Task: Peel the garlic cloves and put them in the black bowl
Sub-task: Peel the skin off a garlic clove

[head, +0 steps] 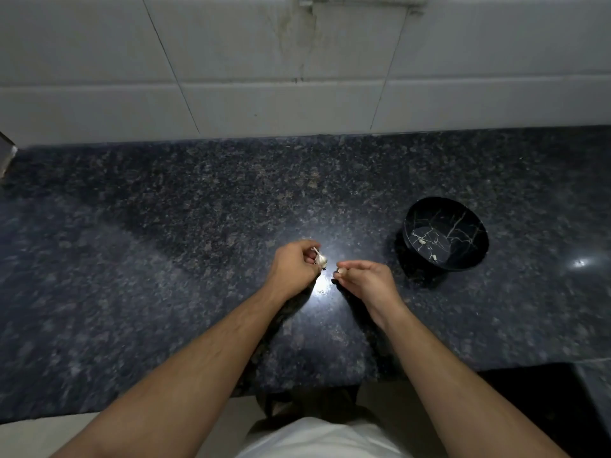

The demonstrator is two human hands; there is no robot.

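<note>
Firstly, left hand [295,263]: fingers curled round a garlic bulb [320,258], steadying it so cloves can be pulled off.
Right hand [363,280]: fingertips pinch a small clove [341,270], likely for peeling.
Black bowl [476,226]: right, near, holding pale pieces.

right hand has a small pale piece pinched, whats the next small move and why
Probably carry the right hand over to the black bowl and drop the pale piece in, if it is a peeled clove. The bowl sits close on its right, already holding small pale bits.
</note>
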